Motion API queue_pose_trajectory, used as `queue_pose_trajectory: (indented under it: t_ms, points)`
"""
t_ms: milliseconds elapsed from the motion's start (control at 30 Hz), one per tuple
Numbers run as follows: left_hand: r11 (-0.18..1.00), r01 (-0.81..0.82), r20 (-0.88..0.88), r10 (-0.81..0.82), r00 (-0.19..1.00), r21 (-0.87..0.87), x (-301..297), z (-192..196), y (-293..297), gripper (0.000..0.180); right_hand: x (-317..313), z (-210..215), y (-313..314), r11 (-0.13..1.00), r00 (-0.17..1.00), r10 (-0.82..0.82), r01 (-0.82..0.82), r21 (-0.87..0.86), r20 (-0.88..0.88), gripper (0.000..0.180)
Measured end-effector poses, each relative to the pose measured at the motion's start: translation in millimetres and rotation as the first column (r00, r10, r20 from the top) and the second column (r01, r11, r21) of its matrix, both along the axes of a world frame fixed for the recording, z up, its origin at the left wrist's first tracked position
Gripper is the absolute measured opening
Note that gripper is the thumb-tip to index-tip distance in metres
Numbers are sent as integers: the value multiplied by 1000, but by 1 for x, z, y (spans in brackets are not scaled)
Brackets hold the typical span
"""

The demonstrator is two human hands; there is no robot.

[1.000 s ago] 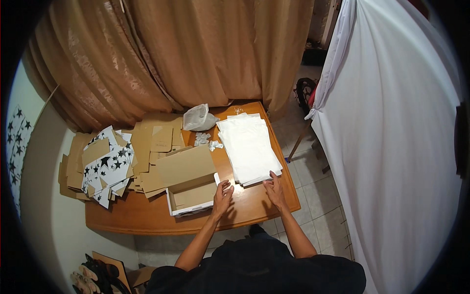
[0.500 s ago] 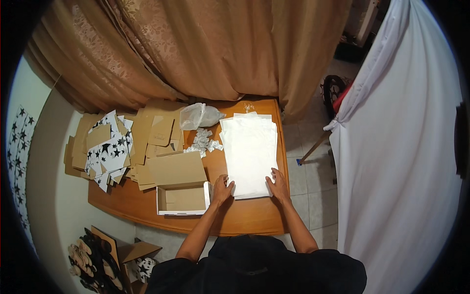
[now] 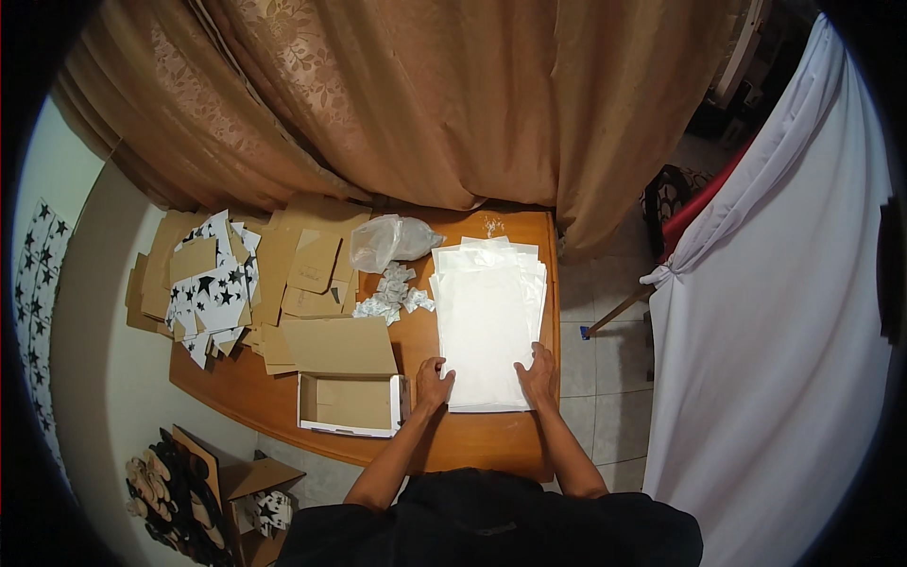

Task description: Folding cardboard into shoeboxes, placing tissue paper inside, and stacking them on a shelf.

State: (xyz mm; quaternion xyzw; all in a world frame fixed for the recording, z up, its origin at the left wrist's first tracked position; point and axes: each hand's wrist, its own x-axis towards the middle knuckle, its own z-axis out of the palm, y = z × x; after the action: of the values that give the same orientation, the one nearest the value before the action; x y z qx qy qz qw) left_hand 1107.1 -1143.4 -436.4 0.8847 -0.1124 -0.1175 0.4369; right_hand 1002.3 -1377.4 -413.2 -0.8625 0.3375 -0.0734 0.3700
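Observation:
A stack of thin white sheets [image 3: 489, 331], probably tissue-like paper, lies on the wooden table in front of me. Its far corners fan out unevenly, while the near edge is fairly even. My left hand [image 3: 435, 383] is at the stack's near left edge, thumb against the paper and fingers loosely apart. On the opposite side my right hand [image 3: 537, 376] rests at the near right edge, fingers also apart. Neither hand lifts a sheet. Just left of my left hand stands an open cardboard box [image 3: 350, 403], white outside and brown inside, its lid tilted back.
Small pale packets [image 3: 389, 295] lie loose beside a translucent plastic bag [image 3: 392, 241]. Flat cardboard pieces [image 3: 307, 265] and star-printed sheets [image 3: 215, 288] pile up at the left. Brown curtains [image 3: 425, 104] hang behind the table [image 3: 491, 458]; a white cloth [image 3: 756, 359] hangs at the right.
The whole view has shifted, so the table and its things sit slightly lower in the picture. Both hands stay at the stack's sides, with little other visible movement.

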Motion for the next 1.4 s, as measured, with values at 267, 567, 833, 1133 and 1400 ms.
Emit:
queue_pose_trajectory:
  t_ms: [267, 567, 833, 1133, 1400]
  points:
    - [996, 79, -33, -78, 996, 41, -1, 4, -4, 41, 7, -18, -3, 927, 972, -235, 225, 299, -2, 35]
    - [995, 97, 123, -92, 988, -37, -2, 53, -7, 40, -11, 57, 9, 992, 902, -89, 43, 117, 422, 18]
    - [975, 32, 268, 28, 963, -219, 6, 134, 6, 38, -40, 85, 37, 995, 837, -96, 64, 77, 538, 18]
    - [969, 146, 317, -78, 945, -198, -38, 141, 49, 37, -62, 87, 65, 921, 814, 206, 27, -389, 543, 9]
    - [921, 45, 460, 150, 875, -386, -38, 235, 91, 65, -85, 180, 92, 915, 709, 373, -173, -365, 599, 9]
